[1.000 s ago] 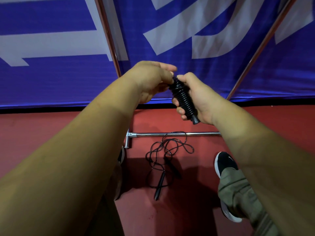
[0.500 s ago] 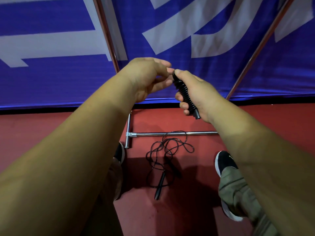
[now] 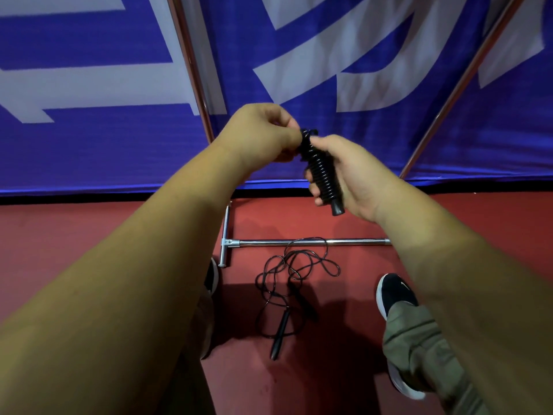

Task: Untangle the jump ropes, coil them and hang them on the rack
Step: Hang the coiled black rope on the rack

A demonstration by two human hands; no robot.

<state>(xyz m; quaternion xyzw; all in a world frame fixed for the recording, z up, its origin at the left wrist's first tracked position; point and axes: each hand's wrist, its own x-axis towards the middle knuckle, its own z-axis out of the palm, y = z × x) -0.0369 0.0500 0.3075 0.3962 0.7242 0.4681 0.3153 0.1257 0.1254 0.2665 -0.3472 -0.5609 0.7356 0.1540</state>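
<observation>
**Black cord end at the top of the wrap: risk of it springing loose**

Right hand (image 3: 356,178) is wrapped round the black wound jump rope bundle (image 3: 321,172), cord laid in tight ridged turns over the handles, held at chest height in front of the blue-and-white banner (image 3: 299,55). One handle tip sticks out below the palm. Left hand (image 3: 263,133) pinches the bundle's top end, fingers curled in. What it does with the cord end is hidden by the knuckles.

Second rope, a thin black tangled jump rope (image 3: 294,271), lies on the red floor (image 3: 59,235), one loop crossing the chrome base bar of the rack (image 3: 353,242), between the two black shoes.

Risks, as judged:
- If the left pinch slips before the end is tucked, the turns likely unwind from the top and the coil is lost.
- A loose tuck may hold in the hand and then let go once hung.
- The floor rope sits near both feet. A step forward could snag a loop and tighten the tangle.

Against half a second ago: left fingers were looser, barely at the top end, and now they close on it. Both hands sit slightly lower. The floor rope is unchanged.
</observation>
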